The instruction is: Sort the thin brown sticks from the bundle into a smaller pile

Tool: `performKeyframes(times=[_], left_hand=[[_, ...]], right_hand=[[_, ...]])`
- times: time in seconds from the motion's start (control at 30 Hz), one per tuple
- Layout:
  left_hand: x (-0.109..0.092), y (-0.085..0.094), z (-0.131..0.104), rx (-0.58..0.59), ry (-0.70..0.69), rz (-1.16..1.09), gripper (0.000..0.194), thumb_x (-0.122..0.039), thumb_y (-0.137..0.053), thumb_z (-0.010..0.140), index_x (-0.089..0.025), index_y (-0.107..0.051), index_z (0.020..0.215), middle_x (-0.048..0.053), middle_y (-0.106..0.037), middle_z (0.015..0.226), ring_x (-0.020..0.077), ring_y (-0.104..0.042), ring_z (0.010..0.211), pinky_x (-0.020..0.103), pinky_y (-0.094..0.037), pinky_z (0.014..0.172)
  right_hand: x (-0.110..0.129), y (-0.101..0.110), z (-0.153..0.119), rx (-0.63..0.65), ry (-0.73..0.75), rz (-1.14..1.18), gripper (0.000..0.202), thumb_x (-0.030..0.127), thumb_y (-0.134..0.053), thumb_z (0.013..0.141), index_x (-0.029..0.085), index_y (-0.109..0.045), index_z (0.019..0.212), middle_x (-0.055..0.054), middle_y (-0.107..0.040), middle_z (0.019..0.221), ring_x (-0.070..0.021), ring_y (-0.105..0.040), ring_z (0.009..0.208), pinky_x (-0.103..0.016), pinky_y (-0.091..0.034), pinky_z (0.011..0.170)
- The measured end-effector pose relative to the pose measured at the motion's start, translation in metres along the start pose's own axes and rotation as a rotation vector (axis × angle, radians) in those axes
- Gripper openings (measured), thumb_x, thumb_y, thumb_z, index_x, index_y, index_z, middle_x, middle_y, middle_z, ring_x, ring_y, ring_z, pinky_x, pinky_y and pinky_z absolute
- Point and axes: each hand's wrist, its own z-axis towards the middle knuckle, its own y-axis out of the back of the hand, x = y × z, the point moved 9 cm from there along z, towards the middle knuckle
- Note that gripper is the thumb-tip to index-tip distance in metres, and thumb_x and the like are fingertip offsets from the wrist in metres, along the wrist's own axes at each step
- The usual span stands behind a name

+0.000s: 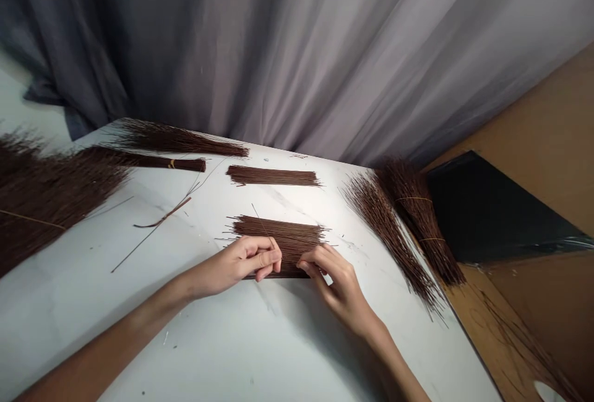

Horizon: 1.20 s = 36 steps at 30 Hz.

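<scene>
A wide layer of short brown sticks (pixel 283 233) lies crosswise on the white table, its ends uneven. My left hand (pixel 260 258) is over its left part, fingers curled in a pinch on a thin stick (pixel 258 218) that slants up and to the left. At the right part of the layer is my right hand (pixel 327 269), thumb and forefinger brought together near the sticks; whatever lies between those fingertips is too small to make out. Beyond both hands, a narrower pile of cut sticks (pixel 273 176) rests parallel to the layer.
Brown twig bundles lie at the left (pixel 41 198), the back left (pixel 180 137) and the right (pixel 394 235). Loose twigs and a curled strip (pixel 169 213) are left of centre. A grey curtain (pixel 278 49) hangs behind the white table (pixel 223 340). A black sheet (pixel 492 216) is at the right.
</scene>
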Motion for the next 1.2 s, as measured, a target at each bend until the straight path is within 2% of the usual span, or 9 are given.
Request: performKeyframes(times=[0.17,0.37,0.6,0.77,0.97,1.07,1.13,1.2], left_hand=[[0.006,0.003,0.001,-0.054,0.008,0.021,0.037,-0.054,-0.052,0.1,-0.02,-0.062,0.092,-0.006,-0.04,0.065,0.014,-0.039,0.062,0.026,-0.032,0.061],[0.009,0.005,0.002,-0.067,0.025,0.06,0.037,-0.054,-0.057,0.097,-0.019,-0.065,0.087,-0.005,-0.039,0.066,0.0131,-0.035,0.061,0.025,-0.027,0.056],[0.012,0.01,0.001,-0.137,0.053,0.076,0.035,-0.051,-0.051,0.101,-0.02,-0.063,0.09,-0.006,-0.036,0.064,0.013,-0.031,0.06,0.026,-0.024,0.056],[0.017,0.008,0.003,-0.134,0.075,0.063,0.03,-0.05,-0.059,0.097,-0.021,-0.06,0.089,-0.004,-0.046,0.079,0.0137,-0.039,0.07,0.025,-0.03,0.064],[0.024,0.008,0.006,-0.131,0.099,0.095,0.032,-0.051,-0.058,0.096,-0.021,-0.058,0.086,-0.005,-0.043,0.073,0.0136,-0.037,0.066,0.025,-0.028,0.06],[0.029,0.009,0.006,-0.143,0.116,0.125,0.032,-0.051,-0.056,0.097,-0.021,-0.058,0.086,-0.006,-0.041,0.068,0.0133,-0.038,0.063,0.025,-0.029,0.059],[0.034,0.007,0.006,-0.154,0.125,0.137,0.031,-0.051,-0.056,0.098,-0.021,-0.059,0.087,-0.005,-0.046,0.069,0.014,-0.044,0.065,0.025,-0.032,0.06],[0.041,0.002,0.006,-0.149,0.128,0.134,0.029,-0.049,-0.056,0.097,-0.022,-0.06,0.089,-0.003,-0.054,0.074,0.0155,-0.05,0.069,0.026,-0.036,0.062]], right_hand=[[0.008,-0.001,-0.003,0.034,0.056,-0.102,0.018,0.023,-0.045,0.106,0.022,-0.061,0.098,-0.005,-0.065,0.086,-0.0208,-0.052,0.082,-0.036,-0.039,0.075],[0.007,0.002,-0.004,0.002,0.103,-0.207,0.019,0.017,-0.044,0.106,0.022,-0.06,0.097,-0.003,-0.062,0.081,-0.019,-0.048,0.077,-0.036,-0.035,0.074],[0.008,0.005,-0.002,0.009,0.111,-0.219,0.013,0.019,-0.049,0.105,0.022,-0.06,0.1,-0.003,-0.067,0.089,-0.0193,-0.05,0.081,-0.037,-0.036,0.079],[0.006,0.008,-0.001,0.023,0.096,-0.259,0.015,0.018,-0.045,0.106,0.022,-0.059,0.102,-0.004,-0.066,0.093,-0.0204,-0.052,0.086,-0.039,-0.037,0.087],[0.002,0.012,-0.001,0.026,0.086,-0.26,0.017,0.016,-0.043,0.106,0.022,-0.059,0.103,-0.004,-0.064,0.091,-0.0202,-0.053,0.088,-0.04,-0.042,0.09],[0.009,0.015,-0.001,-0.05,0.105,-0.196,0.017,0.015,-0.047,0.104,0.022,-0.059,0.113,-0.006,-0.064,0.102,-0.0217,-0.055,0.094,-0.041,-0.046,0.089],[0.019,0.017,0.001,-0.149,0.122,-0.16,0.023,0.012,-0.047,0.103,0.021,-0.057,0.122,-0.01,-0.061,0.111,-0.0238,-0.054,0.102,-0.041,-0.049,0.088],[0.033,0.009,0.004,-0.184,0.161,-0.199,0.034,0.007,-0.046,0.1,0.022,-0.057,0.129,-0.012,-0.058,0.119,-0.0255,-0.052,0.109,-0.041,-0.051,0.089]])
